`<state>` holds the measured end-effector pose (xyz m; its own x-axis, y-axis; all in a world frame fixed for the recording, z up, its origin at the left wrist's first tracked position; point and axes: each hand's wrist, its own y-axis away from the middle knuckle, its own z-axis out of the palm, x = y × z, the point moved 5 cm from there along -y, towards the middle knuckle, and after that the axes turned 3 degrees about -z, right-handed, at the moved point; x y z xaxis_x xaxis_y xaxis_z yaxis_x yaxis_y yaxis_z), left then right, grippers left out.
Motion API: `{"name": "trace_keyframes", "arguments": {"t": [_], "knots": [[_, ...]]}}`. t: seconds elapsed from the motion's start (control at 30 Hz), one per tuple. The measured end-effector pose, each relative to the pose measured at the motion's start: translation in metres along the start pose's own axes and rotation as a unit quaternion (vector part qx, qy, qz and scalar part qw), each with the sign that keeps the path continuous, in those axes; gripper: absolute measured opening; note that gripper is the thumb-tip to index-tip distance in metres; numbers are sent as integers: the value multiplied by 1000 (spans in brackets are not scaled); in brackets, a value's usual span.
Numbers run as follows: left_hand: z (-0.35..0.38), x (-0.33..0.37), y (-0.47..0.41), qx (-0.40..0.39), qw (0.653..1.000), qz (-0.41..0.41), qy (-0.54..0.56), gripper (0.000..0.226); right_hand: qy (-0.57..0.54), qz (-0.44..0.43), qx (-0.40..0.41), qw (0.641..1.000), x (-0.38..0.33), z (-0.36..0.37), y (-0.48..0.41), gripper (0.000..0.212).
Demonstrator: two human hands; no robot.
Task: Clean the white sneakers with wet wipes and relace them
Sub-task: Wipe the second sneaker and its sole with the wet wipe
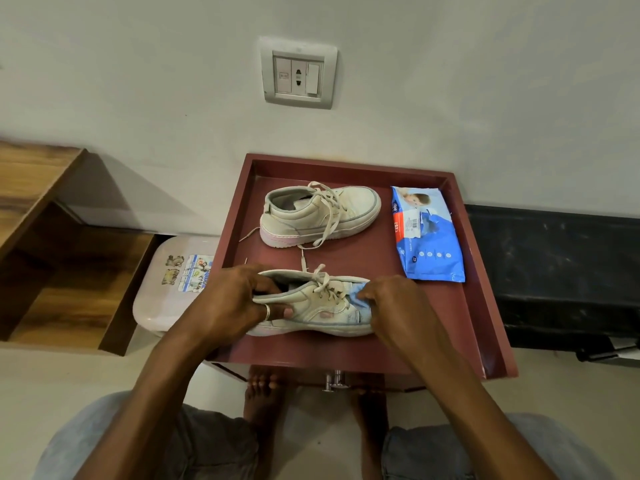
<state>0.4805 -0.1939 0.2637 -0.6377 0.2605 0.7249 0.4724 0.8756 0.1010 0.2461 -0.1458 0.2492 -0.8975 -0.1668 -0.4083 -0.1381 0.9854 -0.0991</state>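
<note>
Two white sneakers lie on a dark red table (346,351). The near sneaker (313,315) lies on its side, toe to the right, laces threaded. My left hand (232,303) grips its heel and collar, fingers inside the opening. My right hand (394,306) presses a pale blue wet wipe (358,297) against the toe area. The far sneaker (318,214) stands upright near the back of the table, toe to the right, its laces loose and trailing. A blue pack of wet wipes (429,237) lies flat at the right.
The table has raised rims at the back and sides and stands against a grey wall with a socket panel (299,74). A pale plastic stool (169,282) sits to the left, by wooden shelving (52,244). A black bench (561,275) is at the right.
</note>
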Motion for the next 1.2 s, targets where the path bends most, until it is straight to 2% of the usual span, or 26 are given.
{"name": "trace_keyframes", "arguments": {"t": [0.13, 0.23, 0.3, 0.4, 0.5, 0.6, 0.67, 0.8, 0.9, 1.03, 1.13, 1.2], "knots": [[3, -3, 0, -8, 1000, -11, -4, 12, 24, 10, 19, 999, -2, 3, -12, 11], [2, -9, -3, -1, 1000, -21, -17, 10, 14, -8, -34, 999, -8, 0, -2, 18], [3, -9, -4, -1, 1000, -22, -21, 9, 21, 26, -45, 998, 1, -10, 6, 19], [3, -10, -5, -4, 999, -30, -17, 11, 50, 60, 2, 997, 20, -19, 8, 23], [3, -14, -7, -6, 999, -40, -26, 13, 29, 33, 63, 997, 16, -19, -2, 31], [4, -14, -6, -10, 998, -44, -32, 13, 5, -9, -4, 1000, -8, -4, -6, 24], [4, -14, -7, -14, 998, -43, -31, 14, 12, 1, -55, 998, -11, -1, 2, 18], [6, -18, -9, -19, 998, -51, -31, 17, -5, 86, -23, 996, 15, -16, 7, 23], [7, -17, -9, -21, 998, -49, -34, 19, -5, 60, 39, 997, 15, -16, -4, 28], [7, -17, -8, -19, 998, -57, -36, 13, 16, 3, -27, 1000, -11, 4, -4, 18], [6, -15, -9, -18, 997, -71, -39, 17, -3, 46, -48, 998, -1, -18, 7, 20], [6, -13, -9, -22, 996, -72, -43, 22, -20, 79, -22, 996, 13, -31, 12, 19]]}}
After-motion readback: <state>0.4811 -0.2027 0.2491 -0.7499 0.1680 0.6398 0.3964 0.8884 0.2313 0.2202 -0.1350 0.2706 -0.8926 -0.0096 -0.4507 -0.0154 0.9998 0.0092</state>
